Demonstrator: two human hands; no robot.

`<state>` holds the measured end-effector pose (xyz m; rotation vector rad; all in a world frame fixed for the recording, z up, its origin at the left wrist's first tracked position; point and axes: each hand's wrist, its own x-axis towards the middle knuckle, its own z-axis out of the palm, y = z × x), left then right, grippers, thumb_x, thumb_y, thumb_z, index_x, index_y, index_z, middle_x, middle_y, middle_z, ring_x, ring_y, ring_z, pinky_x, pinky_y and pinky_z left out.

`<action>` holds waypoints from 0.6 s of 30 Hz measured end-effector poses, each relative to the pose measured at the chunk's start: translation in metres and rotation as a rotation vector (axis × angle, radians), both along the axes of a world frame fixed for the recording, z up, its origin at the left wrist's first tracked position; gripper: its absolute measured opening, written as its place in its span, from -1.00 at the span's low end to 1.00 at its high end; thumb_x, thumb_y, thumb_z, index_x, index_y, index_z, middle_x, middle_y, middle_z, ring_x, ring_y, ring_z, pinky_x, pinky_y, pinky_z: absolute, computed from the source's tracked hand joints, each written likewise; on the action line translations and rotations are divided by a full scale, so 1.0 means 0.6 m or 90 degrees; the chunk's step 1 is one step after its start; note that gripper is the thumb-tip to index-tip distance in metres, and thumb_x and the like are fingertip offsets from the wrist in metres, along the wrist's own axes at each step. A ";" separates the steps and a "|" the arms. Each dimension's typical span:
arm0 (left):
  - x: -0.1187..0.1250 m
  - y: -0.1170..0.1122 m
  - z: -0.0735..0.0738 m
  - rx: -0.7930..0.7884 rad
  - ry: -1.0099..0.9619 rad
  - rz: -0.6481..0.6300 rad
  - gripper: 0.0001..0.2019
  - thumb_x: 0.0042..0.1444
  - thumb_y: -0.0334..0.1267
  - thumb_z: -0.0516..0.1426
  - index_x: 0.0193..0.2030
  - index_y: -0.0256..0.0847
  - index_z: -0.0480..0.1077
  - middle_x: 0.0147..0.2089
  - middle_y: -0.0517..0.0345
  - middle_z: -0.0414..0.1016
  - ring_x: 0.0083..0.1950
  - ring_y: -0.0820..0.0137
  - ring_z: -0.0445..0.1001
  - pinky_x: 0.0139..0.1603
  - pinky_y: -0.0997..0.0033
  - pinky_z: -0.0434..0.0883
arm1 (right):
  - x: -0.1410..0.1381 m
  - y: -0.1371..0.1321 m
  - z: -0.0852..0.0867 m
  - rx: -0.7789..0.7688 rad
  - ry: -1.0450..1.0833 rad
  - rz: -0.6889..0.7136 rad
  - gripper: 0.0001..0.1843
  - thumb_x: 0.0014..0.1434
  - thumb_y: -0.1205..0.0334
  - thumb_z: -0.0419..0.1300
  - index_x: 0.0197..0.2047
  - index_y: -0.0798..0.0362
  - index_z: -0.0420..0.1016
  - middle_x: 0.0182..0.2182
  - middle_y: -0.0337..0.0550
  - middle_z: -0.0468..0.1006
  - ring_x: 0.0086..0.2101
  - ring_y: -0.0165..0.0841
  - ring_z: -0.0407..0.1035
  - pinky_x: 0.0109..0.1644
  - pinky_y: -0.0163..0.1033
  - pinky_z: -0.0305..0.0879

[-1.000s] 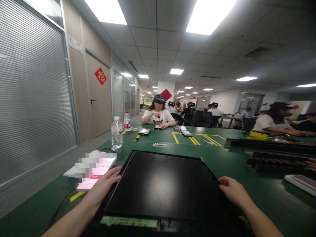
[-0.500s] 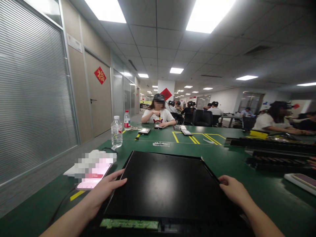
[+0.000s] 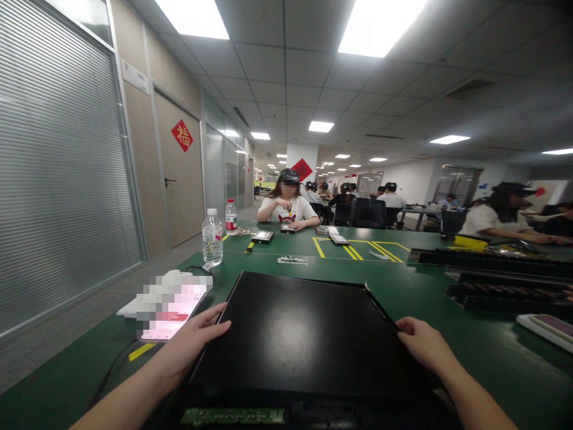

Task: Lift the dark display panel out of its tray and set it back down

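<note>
A black flat display panel lies in front of me over the green table, its glossy face up. My left hand grips its left edge, thumb on top and the other fingers along the side. At the right edge, my right hand is closed round the rim with its fingertips partly hidden. A green circuit board strip shows along the near side of the panel. Left of my left hand lies a phone with a lit pink screen.
A clear water bottle and a red-capped bottle stand at the back left. Hard drives lie beyond the panel. Opposite sits a person working with a tool. Long black parts and a white device lie right.
The near side of the panel has tipped slightly, and less of the green board strip shows. Both hands keep their hold on the edges.
</note>
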<state>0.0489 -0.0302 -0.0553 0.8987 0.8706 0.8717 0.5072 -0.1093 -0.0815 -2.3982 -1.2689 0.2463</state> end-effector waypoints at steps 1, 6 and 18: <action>-0.001 0.001 -0.002 0.002 -0.002 0.001 -0.26 -0.09 -0.30 0.22 0.24 -0.19 0.00 -0.09 -0.02 0.55 -0.12 0.14 0.51 -0.06 0.12 0.42 | -0.001 0.000 0.000 -0.002 -0.003 -0.001 -0.72 -0.09 0.23 0.05 -0.27 0.01 0.47 -0.34 -0.13 0.55 -0.31 -0.29 0.42 -0.27 -0.27 0.25; -0.004 0.004 -0.004 0.008 -0.013 -0.008 -0.26 -0.08 -0.29 0.22 0.24 -0.22 0.00 -0.04 -0.03 0.51 -0.08 0.16 0.49 -0.04 0.16 0.41 | -0.004 0.000 0.003 -0.019 0.003 -0.008 -0.72 -0.08 0.19 0.05 -0.28 0.00 0.47 -0.33 -0.14 0.54 -0.31 -0.29 0.41 -0.30 -0.26 0.24; 0.001 -0.007 0.019 0.018 -0.005 0.011 -0.26 -0.17 -0.27 0.27 0.20 -0.26 0.12 0.01 -0.11 0.47 -0.01 0.15 0.45 0.02 0.18 0.36 | -0.005 0.000 0.003 0.001 0.006 -0.004 -0.72 -0.08 0.19 0.07 -0.28 0.01 0.48 -0.33 -0.13 0.55 -0.32 -0.29 0.41 -0.29 -0.27 0.25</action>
